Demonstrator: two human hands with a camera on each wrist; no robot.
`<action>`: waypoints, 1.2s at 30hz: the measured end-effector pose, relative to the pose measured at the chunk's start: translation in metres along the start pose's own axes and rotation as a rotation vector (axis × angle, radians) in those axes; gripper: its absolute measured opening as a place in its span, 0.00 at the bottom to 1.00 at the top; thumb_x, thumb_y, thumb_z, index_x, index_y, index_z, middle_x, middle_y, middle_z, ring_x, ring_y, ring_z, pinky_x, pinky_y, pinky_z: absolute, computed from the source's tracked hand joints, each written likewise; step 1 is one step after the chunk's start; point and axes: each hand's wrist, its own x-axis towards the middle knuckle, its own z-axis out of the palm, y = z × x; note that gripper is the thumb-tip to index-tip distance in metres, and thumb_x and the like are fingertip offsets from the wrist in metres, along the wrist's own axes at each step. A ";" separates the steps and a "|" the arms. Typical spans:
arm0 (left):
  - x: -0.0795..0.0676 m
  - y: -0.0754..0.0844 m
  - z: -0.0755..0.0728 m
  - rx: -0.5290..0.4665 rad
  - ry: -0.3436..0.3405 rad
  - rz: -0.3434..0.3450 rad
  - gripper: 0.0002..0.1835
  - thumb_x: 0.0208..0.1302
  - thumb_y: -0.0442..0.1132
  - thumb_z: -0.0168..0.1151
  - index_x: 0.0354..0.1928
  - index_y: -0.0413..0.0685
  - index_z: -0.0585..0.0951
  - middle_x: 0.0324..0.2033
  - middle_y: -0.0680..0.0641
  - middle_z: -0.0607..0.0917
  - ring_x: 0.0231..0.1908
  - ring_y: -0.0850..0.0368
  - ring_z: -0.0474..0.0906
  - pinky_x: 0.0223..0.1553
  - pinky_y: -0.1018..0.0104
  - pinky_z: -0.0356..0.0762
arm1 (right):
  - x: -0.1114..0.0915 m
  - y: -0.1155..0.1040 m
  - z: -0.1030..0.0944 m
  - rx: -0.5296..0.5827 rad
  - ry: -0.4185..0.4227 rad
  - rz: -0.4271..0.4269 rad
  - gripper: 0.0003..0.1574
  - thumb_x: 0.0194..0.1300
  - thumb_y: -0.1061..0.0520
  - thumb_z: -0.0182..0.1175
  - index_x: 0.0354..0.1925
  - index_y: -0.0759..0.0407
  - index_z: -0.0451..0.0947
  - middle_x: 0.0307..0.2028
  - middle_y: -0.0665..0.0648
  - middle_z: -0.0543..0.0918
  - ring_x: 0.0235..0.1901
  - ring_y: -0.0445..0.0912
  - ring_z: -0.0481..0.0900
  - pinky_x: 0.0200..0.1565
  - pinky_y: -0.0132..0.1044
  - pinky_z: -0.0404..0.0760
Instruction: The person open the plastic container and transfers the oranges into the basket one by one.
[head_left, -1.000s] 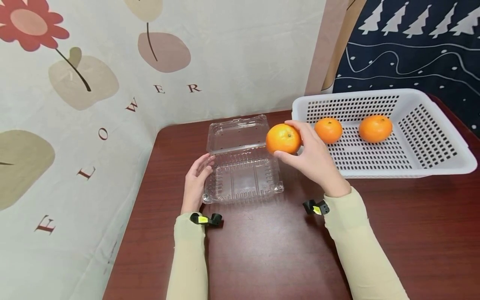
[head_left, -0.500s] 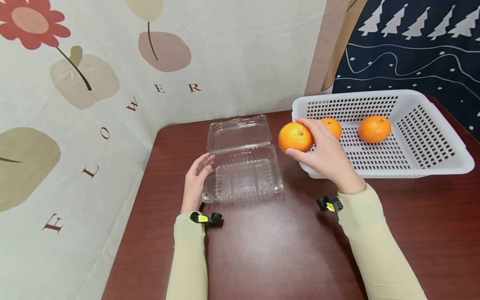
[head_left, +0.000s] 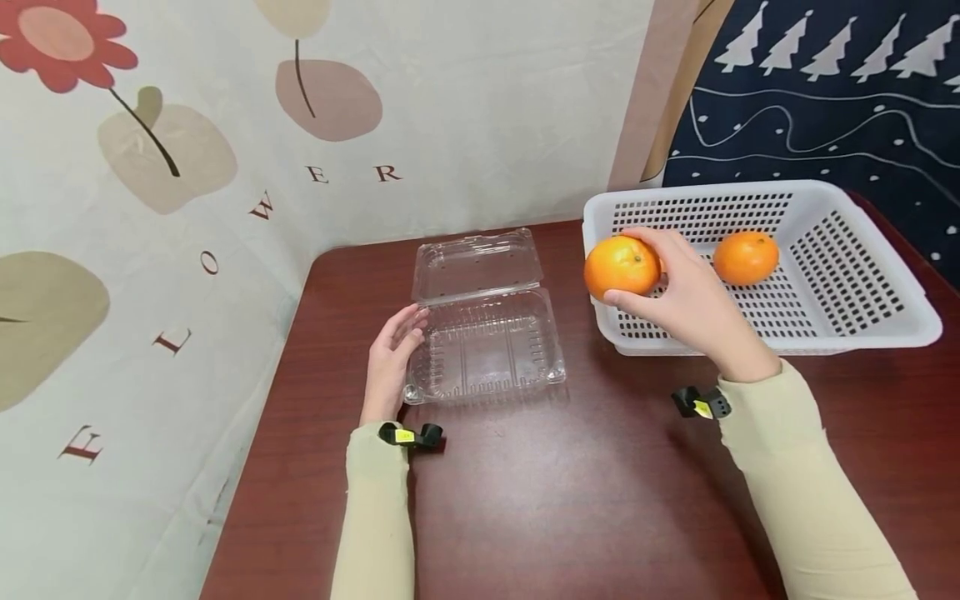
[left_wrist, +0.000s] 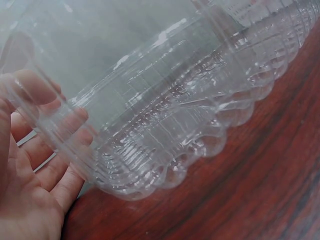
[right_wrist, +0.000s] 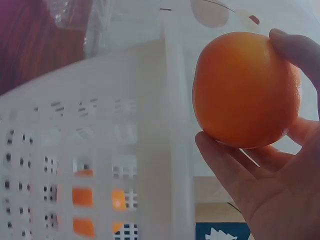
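My right hand (head_left: 693, 304) grips an orange (head_left: 622, 267) between thumb and fingers, over the left end of a white perforated basket (head_left: 847, 342). In the right wrist view the orange (right_wrist: 247, 90) is above the basket rim (right_wrist: 177, 150). A second orange (head_left: 746, 257) lies in the basket; the held one and my hand mostly hide another beside it. My left hand (head_left: 390, 358) holds the left side of a clear plastic clamshell box (head_left: 487, 350), whose lid (head_left: 477, 265) is folded back. Through the plastic, the left wrist view shows fingertips (left_wrist: 80, 120) at the wall.
The dark red wooden table (head_left: 540, 492) carries both the box and the basket. Behind it hangs a pale cloth (head_left: 480, 92) with flowers and letters. A navy cloth (head_left: 810, 117) with white trees is behind the basket.
My right hand has carried the orange rightward, from beside the clamshell box to over the basket's left end, covering the orange behind it. My left hand and the box have stayed put.
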 end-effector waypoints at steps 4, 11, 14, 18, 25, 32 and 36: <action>0.000 -0.001 0.000 0.001 -0.003 0.000 0.22 0.64 0.30 0.49 0.60 0.40 0.66 0.56 0.40 0.71 0.57 0.47 0.65 0.50 0.67 0.69 | -0.001 0.002 -0.005 -0.050 -0.014 -0.001 0.46 0.45 0.35 0.64 0.61 0.44 0.62 0.51 0.52 0.67 0.48 0.49 0.65 0.47 0.52 0.67; 0.001 0.001 0.000 -0.005 -0.001 -0.007 0.22 0.64 0.30 0.48 0.60 0.40 0.66 0.56 0.39 0.71 0.58 0.46 0.64 0.50 0.67 0.68 | -0.001 0.004 -0.016 -0.079 -0.049 -0.006 0.48 0.44 0.34 0.64 0.61 0.47 0.61 0.54 0.53 0.66 0.49 0.49 0.64 0.49 0.53 0.65; 0.001 0.001 0.000 -0.002 0.001 -0.007 0.22 0.64 0.30 0.49 0.60 0.41 0.66 0.56 0.40 0.71 0.57 0.47 0.65 0.51 0.67 0.68 | -0.001 0.004 -0.020 -0.077 -0.061 -0.001 0.49 0.43 0.33 0.64 0.61 0.48 0.61 0.55 0.53 0.66 0.50 0.49 0.64 0.49 0.53 0.66; 0.000 0.001 0.000 0.007 0.001 -0.011 0.22 0.64 0.31 0.49 0.60 0.42 0.66 0.55 0.42 0.72 0.57 0.49 0.65 0.52 0.65 0.68 | 0.000 0.004 -0.024 -0.090 -0.084 0.012 0.51 0.42 0.32 0.64 0.62 0.48 0.60 0.56 0.54 0.65 0.51 0.51 0.63 0.48 0.55 0.66; 0.000 -0.001 -0.001 0.009 0.000 -0.008 0.22 0.64 0.31 0.49 0.60 0.43 0.66 0.55 0.43 0.72 0.57 0.48 0.65 0.53 0.62 0.67 | -0.001 0.007 -0.030 -0.114 -0.112 0.011 0.52 0.41 0.32 0.65 0.62 0.50 0.60 0.56 0.55 0.66 0.51 0.52 0.64 0.48 0.56 0.67; 0.001 -0.005 -0.001 -0.003 0.003 -0.004 0.22 0.63 0.31 0.50 0.60 0.43 0.67 0.55 0.42 0.72 0.57 0.48 0.65 0.50 0.67 0.68 | -0.002 0.011 -0.038 -0.164 -0.139 -0.002 0.52 0.42 0.32 0.64 0.60 0.51 0.61 0.54 0.55 0.67 0.49 0.52 0.64 0.46 0.55 0.68; 0.001 -0.006 -0.002 -0.007 0.003 -0.004 0.22 0.63 0.31 0.50 0.60 0.43 0.67 0.56 0.42 0.72 0.57 0.48 0.65 0.50 0.67 0.69 | 0.001 0.015 -0.044 -0.190 -0.150 -0.014 0.51 0.42 0.32 0.65 0.59 0.53 0.61 0.52 0.55 0.69 0.46 0.51 0.66 0.44 0.51 0.69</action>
